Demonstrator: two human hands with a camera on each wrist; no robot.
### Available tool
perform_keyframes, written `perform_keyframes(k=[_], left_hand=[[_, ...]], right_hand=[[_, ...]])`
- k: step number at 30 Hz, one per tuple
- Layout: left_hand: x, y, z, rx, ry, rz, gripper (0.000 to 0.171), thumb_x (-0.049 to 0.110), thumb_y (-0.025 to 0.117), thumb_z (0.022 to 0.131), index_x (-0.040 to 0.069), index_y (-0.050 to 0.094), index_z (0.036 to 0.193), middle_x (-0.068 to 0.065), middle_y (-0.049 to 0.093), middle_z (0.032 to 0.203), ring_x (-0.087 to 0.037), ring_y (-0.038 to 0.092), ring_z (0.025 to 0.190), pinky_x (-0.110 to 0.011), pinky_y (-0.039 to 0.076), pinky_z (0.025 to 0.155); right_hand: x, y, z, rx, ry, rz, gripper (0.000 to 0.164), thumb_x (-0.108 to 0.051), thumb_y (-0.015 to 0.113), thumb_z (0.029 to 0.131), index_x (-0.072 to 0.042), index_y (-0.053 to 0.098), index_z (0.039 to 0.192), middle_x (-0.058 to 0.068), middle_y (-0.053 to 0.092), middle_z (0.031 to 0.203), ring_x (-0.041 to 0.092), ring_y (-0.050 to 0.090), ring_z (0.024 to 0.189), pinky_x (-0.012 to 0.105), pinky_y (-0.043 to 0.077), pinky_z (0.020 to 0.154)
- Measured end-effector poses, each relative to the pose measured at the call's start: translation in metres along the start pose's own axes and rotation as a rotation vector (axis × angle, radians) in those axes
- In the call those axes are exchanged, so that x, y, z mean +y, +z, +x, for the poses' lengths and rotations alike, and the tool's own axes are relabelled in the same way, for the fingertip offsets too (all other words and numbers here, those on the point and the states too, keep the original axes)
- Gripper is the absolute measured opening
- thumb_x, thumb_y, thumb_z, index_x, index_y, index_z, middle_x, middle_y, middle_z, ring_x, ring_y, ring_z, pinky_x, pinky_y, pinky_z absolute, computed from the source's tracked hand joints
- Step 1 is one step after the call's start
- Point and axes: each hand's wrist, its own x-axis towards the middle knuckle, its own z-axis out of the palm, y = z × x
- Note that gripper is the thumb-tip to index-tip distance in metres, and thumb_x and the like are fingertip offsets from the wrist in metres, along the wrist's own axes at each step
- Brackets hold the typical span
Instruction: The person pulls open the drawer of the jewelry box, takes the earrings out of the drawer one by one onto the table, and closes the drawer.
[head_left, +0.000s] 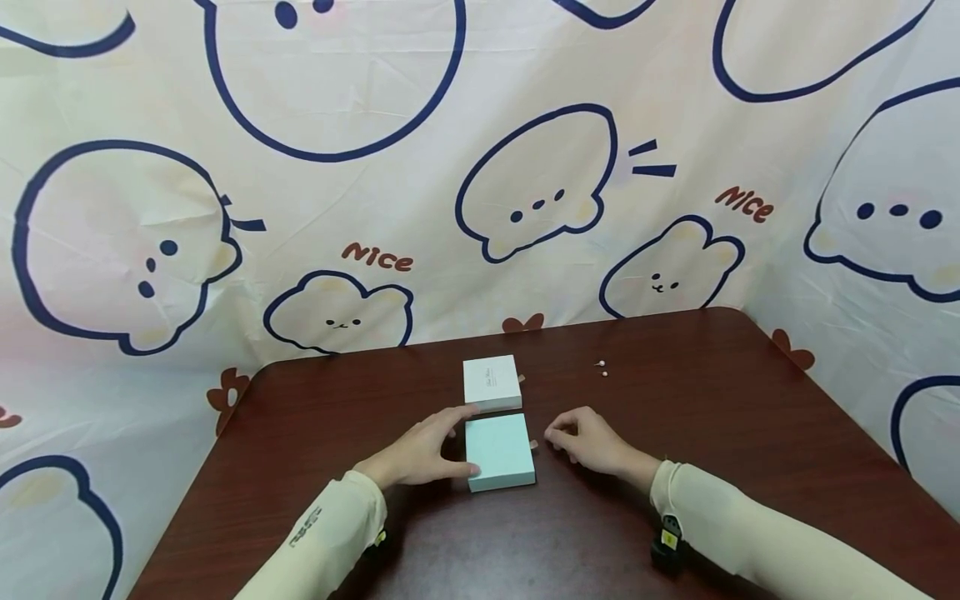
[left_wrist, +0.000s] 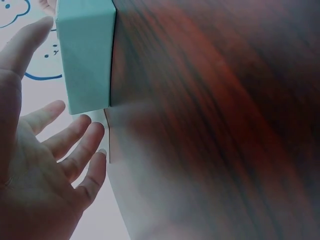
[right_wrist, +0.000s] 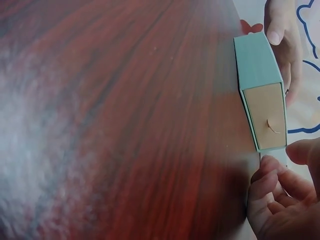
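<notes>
A mint-green drawer box point(head_left: 501, 450) lies flat on the table, closed. Its beige drawer end point(right_wrist: 264, 112) with a small ribbon pull point(right_wrist: 272, 127) faces the right hand. My left hand point(head_left: 423, 450) is at the box's left side, thumb against the near left corner and fingers spread toward a white box point(head_left: 491, 382) just behind. In the left wrist view its fingers look relaxed and parted. Just right of the ribbon is my right hand point(head_left: 592, 442), fingers loosely bent, thumb apart, nothing between them.
Two tiny white-tipped pieces, like stud earrings point(head_left: 601, 363), lie at the back right of the dark wooden table point(head_left: 697, 400). A printed cloth point(head_left: 420, 200) hangs behind and along both sides. The white box also has a small tab on its right side.
</notes>
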Motion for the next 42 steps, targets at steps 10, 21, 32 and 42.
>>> perform_keyframes(k=[10, 21, 32, 42], left_hand=[[0.001, 0.0, -0.002, -0.042, 0.005, -0.021, 0.095, 0.05, 0.082, 0.082, 0.023, 0.032, 0.158, -0.004, 0.037, 0.161, -0.027, 0.055, 0.129, -0.051, 0.046, 0.104], [-0.002, 0.006, 0.0, -0.097, -0.034, -0.004, 0.111, 0.045, 0.091, 0.072, 0.021, 0.027, 0.159, -0.008, 0.041, 0.156, -0.026, 0.053, 0.129, -0.05, 0.045, 0.103], [-0.002, 0.009, 0.005, -0.087, -0.017, 0.04, 0.109, 0.043, 0.091, 0.073, 0.016, 0.029, 0.158, -0.006, 0.042, 0.153, -0.027, 0.054, 0.127, -0.049, 0.045, 0.104], [-0.004, 0.01, 0.006, -0.087, -0.001, 0.06, 0.107, 0.044, 0.088, 0.076, 0.014, 0.028, 0.158, -0.01, 0.04, 0.154, -0.031, 0.049, 0.133, -0.055, 0.04, 0.108]], right_hand=[[-0.009, 0.005, 0.0, -0.012, 0.008, 0.012, 0.018, -0.014, 0.062, 0.1, -0.003, 0.076, 0.098, 0.01, 0.065, 0.074, 0.011, 0.049, 0.05, 0.028, 0.044, 0.048], [-0.012, 0.011, 0.0, -0.037, 0.025, 0.036, 0.019, -0.016, 0.061, 0.1, -0.006, 0.078, 0.097, 0.007, 0.065, 0.074, 0.008, 0.049, 0.048, 0.026, 0.043, 0.046], [-0.013, 0.012, 0.001, -0.053, 0.019, 0.057, 0.019, -0.016, 0.062, 0.1, -0.004, 0.077, 0.1, 0.01, 0.065, 0.075, 0.012, 0.052, 0.05, 0.028, 0.044, 0.046], [-0.014, 0.013, 0.002, -0.069, 0.031, 0.052, 0.02, -0.016, 0.06, 0.101, -0.003, 0.075, 0.1, 0.008, 0.064, 0.076, 0.012, 0.053, 0.05, 0.027, 0.044, 0.047]])
